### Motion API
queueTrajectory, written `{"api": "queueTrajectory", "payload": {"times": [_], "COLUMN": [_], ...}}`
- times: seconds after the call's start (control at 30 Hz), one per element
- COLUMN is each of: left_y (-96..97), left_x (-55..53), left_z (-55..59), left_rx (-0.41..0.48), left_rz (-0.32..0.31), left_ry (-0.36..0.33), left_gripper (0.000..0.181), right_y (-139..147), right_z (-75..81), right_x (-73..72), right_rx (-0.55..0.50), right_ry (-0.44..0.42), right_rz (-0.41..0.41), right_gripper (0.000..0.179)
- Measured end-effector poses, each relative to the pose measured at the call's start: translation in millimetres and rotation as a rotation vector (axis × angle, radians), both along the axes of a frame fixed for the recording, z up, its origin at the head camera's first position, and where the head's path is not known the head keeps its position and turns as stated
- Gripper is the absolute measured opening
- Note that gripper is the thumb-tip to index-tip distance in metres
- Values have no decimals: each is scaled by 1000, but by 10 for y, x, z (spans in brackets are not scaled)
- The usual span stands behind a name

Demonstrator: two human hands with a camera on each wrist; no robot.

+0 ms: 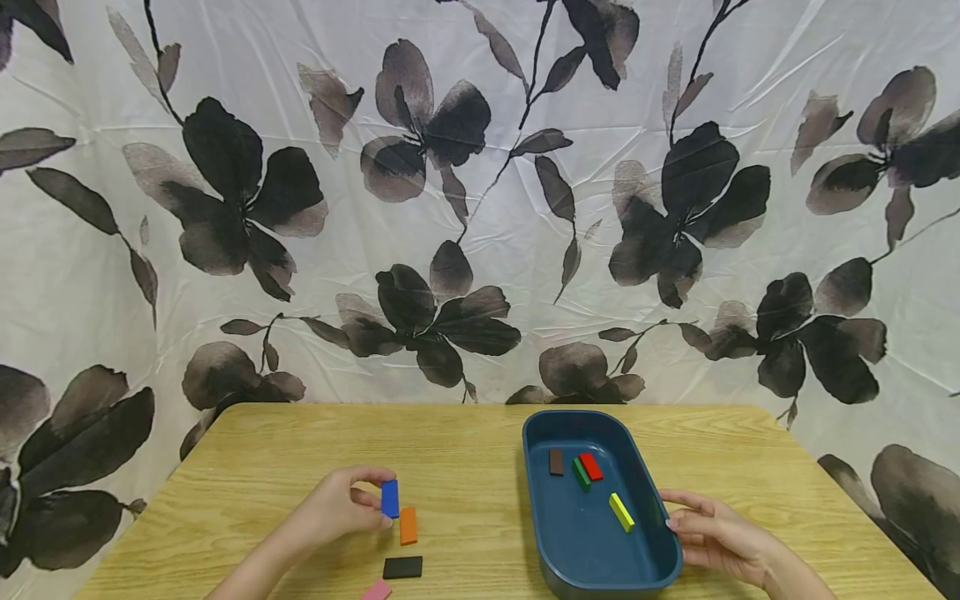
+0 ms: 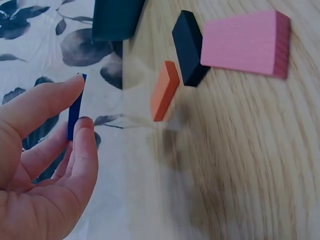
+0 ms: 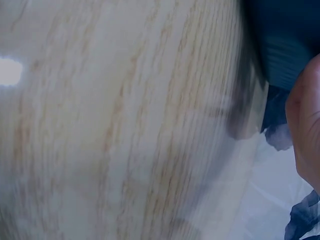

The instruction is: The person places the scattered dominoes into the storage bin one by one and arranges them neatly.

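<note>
Even, bright light is falling over the patterned cloth and the table in the head view, while a faint shadow is lying along the left side of the bin. The left wrist view is looking duller and bluish, a smudgy shadow darkening the wood. In the right wrist view, a glare spot is shining, perhaps a reflected lamp, and the bin is blurring into darkness.

Table: before cloth.
Tray: on table, right of centre.
Tray contents: four blocks; three behind, one in front, rightward.
Loose blocks: three on table, left of tray.
Left hand: left of held block.
Right hand: at tray's right wall.
</note>
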State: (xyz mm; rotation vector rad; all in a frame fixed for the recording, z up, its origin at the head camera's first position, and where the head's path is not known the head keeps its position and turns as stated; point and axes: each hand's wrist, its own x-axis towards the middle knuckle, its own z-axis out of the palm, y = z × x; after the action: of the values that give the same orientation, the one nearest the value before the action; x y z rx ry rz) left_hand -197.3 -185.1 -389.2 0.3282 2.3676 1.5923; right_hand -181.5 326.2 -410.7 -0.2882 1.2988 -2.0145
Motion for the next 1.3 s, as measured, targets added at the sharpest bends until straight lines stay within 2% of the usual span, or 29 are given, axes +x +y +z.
{"api": "queueTrajectory", "payload": {"times": [0.27,0.53,0.67,0.97,1.3], "left_y": [84,179,216,316,431], "left_x": [-3,-24,-26,-34,-66], "left_z": [39,91,115,178,208], "left_rx": [64,17,21,89,57], "left_rz": [-22,-5,-10,-55,-31], "left_ry": [20,13,6,-8,2], "left_gripper": [60,59,58,55,57], "right_y": [-11,4,4,-2,-10], "right_z": [35,26,19,18,18], "right_x": [-17,-5,2,12,10], "right_rx": [40,8,-13,-15,-4], "right_ry": [13,11,-1,-9,-1], "right_rz": [-22,-2,4,3,-5], "right_gripper": [35,36,36,36,36]}}
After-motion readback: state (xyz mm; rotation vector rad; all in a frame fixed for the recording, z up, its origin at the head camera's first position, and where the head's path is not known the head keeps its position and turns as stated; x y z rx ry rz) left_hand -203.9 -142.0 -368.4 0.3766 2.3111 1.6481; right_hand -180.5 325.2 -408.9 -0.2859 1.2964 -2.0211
